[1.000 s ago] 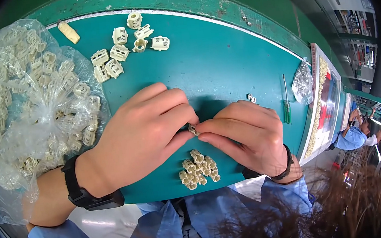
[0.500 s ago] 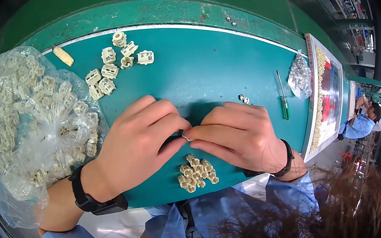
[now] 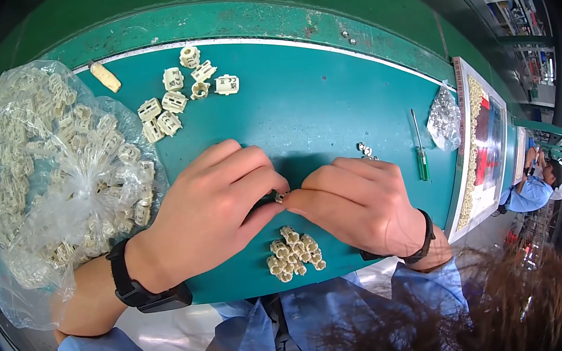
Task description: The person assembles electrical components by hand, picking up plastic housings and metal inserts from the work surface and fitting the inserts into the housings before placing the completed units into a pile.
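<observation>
Over the green work mat, my left hand (image 3: 220,213) pinches a small cream plastic part (image 3: 280,197) between thumb and forefinger. Only a bit of the part shows, with a dark spot in it. Against its right side press the closed thumb and fingertips of my right hand (image 3: 359,201); whatever they grip is hidden. Just below the hands lies a tight cluster of small cream ring-shaped plastic parts (image 3: 296,253). A few small shiny metal pieces (image 3: 364,149) rest beyond my right hand.
Left stands a clear plastic bag (image 3: 84,196) full of cream parts. Several larger cream plastic housings (image 3: 174,102) lie at the far left, near a yellowish stub (image 3: 105,77). Rightward are a green-handled screwdriver (image 3: 422,160), a bag of metal pieces (image 3: 443,119) and a white-framed board (image 3: 470,149).
The view has shifted slightly, moving the table's contents a little to the right. My right fingers have curled in more, and the part between my hands sits at a different angle.
</observation>
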### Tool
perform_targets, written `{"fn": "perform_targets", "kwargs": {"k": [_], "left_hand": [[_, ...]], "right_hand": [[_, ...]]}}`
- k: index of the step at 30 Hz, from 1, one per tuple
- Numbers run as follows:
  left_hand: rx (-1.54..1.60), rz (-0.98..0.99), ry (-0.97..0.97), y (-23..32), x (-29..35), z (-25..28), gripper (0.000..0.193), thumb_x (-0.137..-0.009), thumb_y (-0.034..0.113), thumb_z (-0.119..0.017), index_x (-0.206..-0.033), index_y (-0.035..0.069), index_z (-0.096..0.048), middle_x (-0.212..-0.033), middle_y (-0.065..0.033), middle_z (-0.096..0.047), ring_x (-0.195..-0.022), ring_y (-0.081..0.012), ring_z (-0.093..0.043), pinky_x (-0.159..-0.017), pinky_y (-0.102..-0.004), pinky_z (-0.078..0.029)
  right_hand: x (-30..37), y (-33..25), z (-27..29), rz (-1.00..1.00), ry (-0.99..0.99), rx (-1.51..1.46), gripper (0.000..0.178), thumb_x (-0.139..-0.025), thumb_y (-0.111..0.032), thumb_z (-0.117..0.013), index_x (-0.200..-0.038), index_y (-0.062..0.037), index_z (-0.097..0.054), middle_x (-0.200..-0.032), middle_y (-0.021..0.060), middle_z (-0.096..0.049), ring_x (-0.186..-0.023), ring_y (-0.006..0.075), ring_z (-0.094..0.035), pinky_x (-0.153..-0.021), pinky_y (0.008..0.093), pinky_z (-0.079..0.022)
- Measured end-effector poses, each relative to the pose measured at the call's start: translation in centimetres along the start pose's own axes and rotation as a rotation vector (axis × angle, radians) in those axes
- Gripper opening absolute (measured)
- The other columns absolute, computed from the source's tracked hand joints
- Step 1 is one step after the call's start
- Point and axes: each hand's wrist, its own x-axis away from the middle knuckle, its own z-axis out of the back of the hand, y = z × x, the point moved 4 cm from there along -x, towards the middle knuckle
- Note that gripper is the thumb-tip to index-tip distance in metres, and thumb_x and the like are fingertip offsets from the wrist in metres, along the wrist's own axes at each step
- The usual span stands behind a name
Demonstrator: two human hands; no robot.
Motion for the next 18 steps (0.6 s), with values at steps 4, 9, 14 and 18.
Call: {"fn": "perform_targets", "kwargs": {"k": [4, 9, 14, 18], "left_hand": [[0.013, 0.003, 0.028, 0.3, -0.2, 0.2, 0.027, -0.083, 0.006, -0.093, -0.107, 0.010, -0.081, -0.104, -0.0046, -0.074, -0.093, -0.0278, -0.067, -0.081, -0.0386, -0.058], [0.177, 0.113, 0.011, 0.6, -0.3, 1.0, 0.025, -0.087, 0.002, -0.090, -0.109, 0.007, -0.081, -0.109, -0.0055, -0.081, -0.090, -0.0240, -0.069, -0.078, -0.0356, -0.057], [0.098, 0.045, -0.085, 1.5, -1.2, 2.1, 0.028, -0.086, -0.002, -0.089, -0.111, 0.004, -0.079, -0.114, -0.0102, -0.085, -0.088, -0.0210, -0.069, -0.076, -0.0319, -0.056], [-0.056, 0.038, -0.088, 1.3, -1.5, 1.9, 0.031, -0.082, -0.006, -0.090, -0.109, 0.005, -0.081, -0.107, -0.0116, -0.086, -0.083, -0.0196, -0.071, -0.071, -0.0286, -0.057]], "right_hand": [[0.3, 1.0, 0.2, -0.065, 0.045, -0.096, 0.024, -0.083, -0.006, -0.095, -0.105, -0.0071, -0.086, -0.093, 0.0035, -0.075, -0.072, 0.0203, -0.069, -0.058, 0.0351, -0.054], [0.8, 3.5, 2.2, -0.222, 0.200, -0.265, 0.017, -0.088, -0.004, -0.093, -0.103, -0.0055, -0.086, -0.092, 0.0060, -0.076, -0.073, 0.0235, -0.071, -0.061, 0.0360, -0.056], [1.7, 5.5, 3.0, -0.262, 0.251, -0.242, 0.016, -0.090, -0.003, -0.090, -0.104, -0.0063, -0.084, -0.093, 0.0062, -0.076, -0.077, 0.0261, -0.073, -0.064, 0.0379, -0.057], [2.5, 6.0, 2.1, -0.228, 0.308, -0.196, 0.009, -0.093, -0.007, -0.086, -0.099, -0.0074, -0.080, -0.089, 0.0038, -0.072, -0.078, 0.0266, -0.072, -0.064, 0.0409, -0.056]]}}
